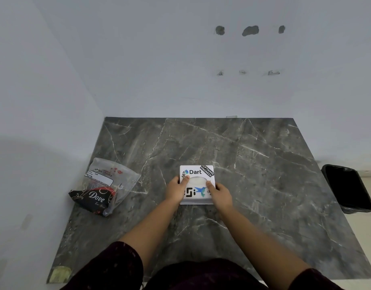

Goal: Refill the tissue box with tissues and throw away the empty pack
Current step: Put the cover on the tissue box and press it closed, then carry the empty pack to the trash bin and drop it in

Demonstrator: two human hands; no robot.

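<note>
A white square tissue box [198, 173] with stickers lies on the dark marble table [253, 164], with white tissue showing in its oval slot. My left hand [176, 190] grips the box's left side, thumb at the slot's edge. My right hand [221, 194] grips its right side, thumb on the top. A crumpled plastic tissue pack [104, 185], clear with black "Dove" print, lies flat at the table's left edge, apart from both hands.
A black waste bin [347, 190] stands on the floor beyond the table's right edge. White walls close the far side and the left. A yellowish patch [60, 273] marks the table's near left corner.
</note>
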